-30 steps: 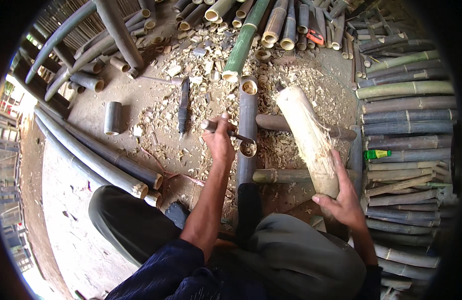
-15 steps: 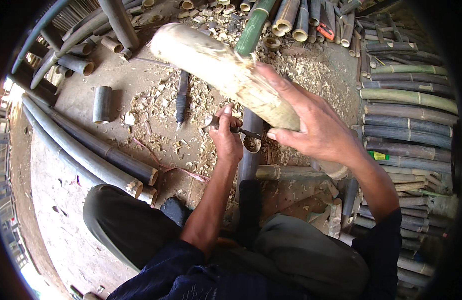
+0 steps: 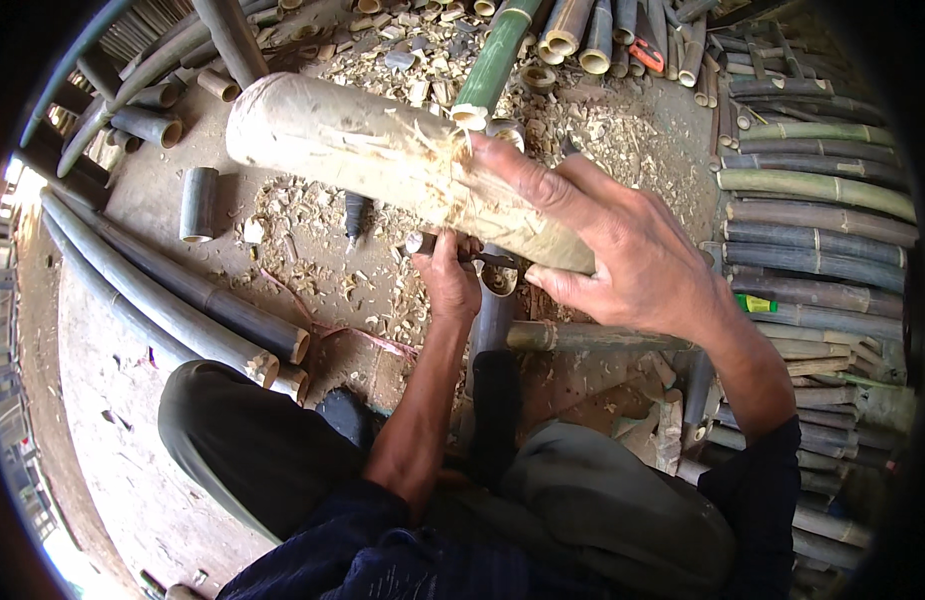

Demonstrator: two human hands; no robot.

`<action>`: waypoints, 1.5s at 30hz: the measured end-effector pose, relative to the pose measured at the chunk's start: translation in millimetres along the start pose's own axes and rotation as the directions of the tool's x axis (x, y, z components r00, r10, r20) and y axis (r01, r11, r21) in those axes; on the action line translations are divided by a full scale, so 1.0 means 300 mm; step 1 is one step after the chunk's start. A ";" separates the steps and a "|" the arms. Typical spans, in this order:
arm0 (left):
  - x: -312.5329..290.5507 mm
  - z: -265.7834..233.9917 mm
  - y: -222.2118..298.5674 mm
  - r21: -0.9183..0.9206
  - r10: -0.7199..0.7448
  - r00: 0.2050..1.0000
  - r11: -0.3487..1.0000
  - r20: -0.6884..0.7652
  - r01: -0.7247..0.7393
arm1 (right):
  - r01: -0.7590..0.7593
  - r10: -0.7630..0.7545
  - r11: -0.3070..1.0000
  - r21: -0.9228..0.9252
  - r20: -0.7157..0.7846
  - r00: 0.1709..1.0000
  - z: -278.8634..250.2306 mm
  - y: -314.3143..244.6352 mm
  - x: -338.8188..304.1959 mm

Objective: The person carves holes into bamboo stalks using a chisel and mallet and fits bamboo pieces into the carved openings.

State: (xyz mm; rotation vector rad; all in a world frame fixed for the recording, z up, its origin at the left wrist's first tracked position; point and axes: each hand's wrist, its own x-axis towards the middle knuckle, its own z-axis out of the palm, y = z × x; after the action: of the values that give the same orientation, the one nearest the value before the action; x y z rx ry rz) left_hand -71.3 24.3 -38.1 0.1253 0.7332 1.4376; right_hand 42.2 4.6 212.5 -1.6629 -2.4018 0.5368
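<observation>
My right hand (image 3: 627, 245) grips the near end of a thick, pale wooden club (image 3: 322, 125), its middle worn and splintered. The club slants up to the left, in front of part of my left hand. My left hand (image 3: 450, 285) is closed around a chisel-like tool (image 3: 419, 243), with its round handle end pointing left. The tool's dark blade points right, over the opening of a grey bamboo tube (image 3: 493, 312) that lies between my knees. Whether the blade touches the tube I cannot tell.
A green bamboo pole (image 3: 497, 65) lies ahead among scattered chips (image 3: 377, 295). A short bamboo piece (image 3: 198, 205) stands at left, near long dark poles (image 3: 222, 305). A knife-like tool (image 3: 355, 215) is partly under the club. Stacked bamboo (image 3: 812, 225) lines the right; an orange-handled saw (image 3: 646, 55) lies far off.
The club has swung down at its far end and leftward, now covering more of the knife-like tool. My left hand and the chisel stay nearly in place over the tube.
</observation>
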 end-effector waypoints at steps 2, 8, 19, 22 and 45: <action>-0.004 -0.012 0.014 0.028 -0.006 0.996 1.000 0.089 0.004 | -0.008 0.008 1.000 -0.003 -0.010 1.000 -0.020 -0.003 0.000; -0.031 -0.092 -0.039 -0.030 -0.031 0.985 0.999 0.167 0.037 | 0.009 0.024 0.990 -0.138 0.235 0.972 0.029 -0.020 0.018; -0.055 -0.129 -0.069 0.191 -0.198 0.946 0.970 0.257 0.151 | -0.011 0.040 0.996 -0.093 0.319 0.947 -0.015 -0.105 0.027; -0.059 -0.114 -0.112 0.255 -0.185 0.925 0.962 0.332 0.101 | 0.042 0.091 0.924 -0.380 0.323 0.942 0.071 -0.013 -0.019; -0.109 0.078 -0.084 0.688 -0.276 0.911 0.726 0.308 -0.012 | -0.291 0.295 0.956 -0.051 0.140 0.945 0.082 0.043 -0.191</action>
State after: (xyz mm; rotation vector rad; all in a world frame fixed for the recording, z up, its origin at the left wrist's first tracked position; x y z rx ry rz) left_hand -36.2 -2.0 -20.1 0.8964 0.8804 0.8918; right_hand 65.9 -49.5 188.5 -2.0787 -2.2777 0.6937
